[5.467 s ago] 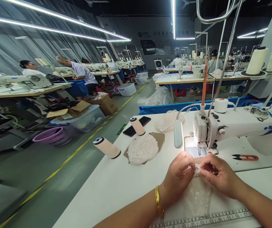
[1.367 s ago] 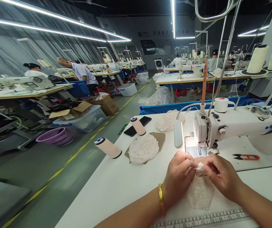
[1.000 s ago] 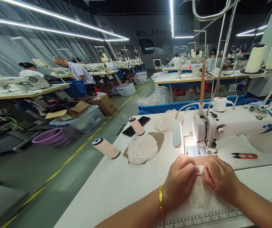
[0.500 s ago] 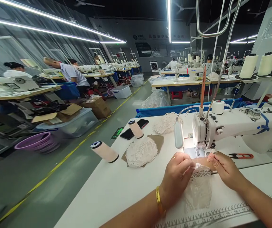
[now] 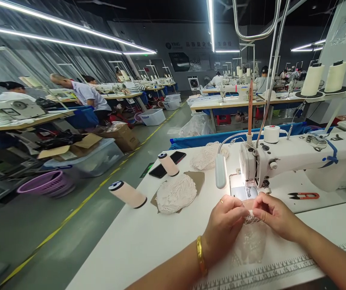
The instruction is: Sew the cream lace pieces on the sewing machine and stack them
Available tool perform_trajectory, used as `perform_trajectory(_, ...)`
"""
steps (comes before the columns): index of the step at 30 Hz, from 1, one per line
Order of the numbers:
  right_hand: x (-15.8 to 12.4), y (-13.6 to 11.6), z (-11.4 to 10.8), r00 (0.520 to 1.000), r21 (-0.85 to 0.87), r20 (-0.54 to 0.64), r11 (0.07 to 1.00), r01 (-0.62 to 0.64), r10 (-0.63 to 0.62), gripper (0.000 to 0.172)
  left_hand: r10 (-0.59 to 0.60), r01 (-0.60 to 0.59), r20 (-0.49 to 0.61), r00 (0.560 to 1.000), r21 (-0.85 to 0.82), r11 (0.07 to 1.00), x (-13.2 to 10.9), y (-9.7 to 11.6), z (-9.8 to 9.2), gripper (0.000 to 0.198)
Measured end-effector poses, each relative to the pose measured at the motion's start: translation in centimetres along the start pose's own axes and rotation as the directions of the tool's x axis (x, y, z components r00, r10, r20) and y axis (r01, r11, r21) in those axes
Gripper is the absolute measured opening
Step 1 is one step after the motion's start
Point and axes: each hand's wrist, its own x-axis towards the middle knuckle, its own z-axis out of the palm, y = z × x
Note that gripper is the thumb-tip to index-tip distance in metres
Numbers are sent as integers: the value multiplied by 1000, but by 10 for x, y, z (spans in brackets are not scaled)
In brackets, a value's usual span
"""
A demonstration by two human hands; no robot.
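Note:
Both hands pinch the upper edge of a sheer white lace piece just in front of the sewing machine. My left hand is closed on its left side, and my right hand grips the same edge a few centimetres to the right. From there the lace hangs down over the white table towards me. The lit needle area lies just beyond the fingertips. Orange-handled thread snips rest on the machine bed, right of my right hand.
Left on the table lie a round stack of lace on brown card, two thread cones, a black phone and more lace. A measuring tape strip runs along the front edge. Co-workers sit at machines beyond.
My right hand has moved left, closer to my left hand, and now pinches the lace edge. My left hand keeps its hold. The view has shifted slightly.

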Motion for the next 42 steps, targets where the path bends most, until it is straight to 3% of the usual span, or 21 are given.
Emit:
perform_trajectory(3,-2,1,0,999,39,-41,999,-12,14,29,-31,32,15,999,-11,999,1,0,-1,23)
perform_trajectory(11,-6,4,4,991,-142,-109,988,65,-81,29,-37,37,28,999,-5,999,0,-1,-1,24)
perform_trajectory(15,-3,0,2,999,-98,-33,995,4,-7,35,-36,36,18,999,-5,999,1,1,0,24)
perform_trajectory(18,-1,-3,3,1000,-87,4,996,28,-28,33,-22,23,25,999,-9,1000,1,1,0,25)
perform_trajectory(26,-3,4,3,986,-194,-123,977,91,-116,24,-86,87,52,995,-19,996,0,-1,-1,18)
perform_trajectory(29,-6,3,6,967,-315,-130,934,169,-219,22,-82,83,55,995,-19,996,0,-1,-1,18)
perform_trajectory(31,-8,1,11,928,-431,-140,865,257,-345,21,-87,88,60,994,-13,996,1,-1,0,18)
perform_trajectory(34,-8,5,19,816,-659,-97,652,376,-569,25,-76,78,68,995,-14,997,0,1,2,20)
perform_trajectory(37,-1,18,13,765,-806,-90,498,321,-638,32,-80,84,84,993,-42,996,-4,5,3,19)
perform_trajectory(40,6,31,-2,772,-828,-185,519,211,-608,32,-204,222,149,968,-121,967,-4,7,1,16)
perform_trajectory(42,6,31,-9,794,-802,-212,566,192,-569,29,-373,425,241,896,-227,876,-1,7,0,17)
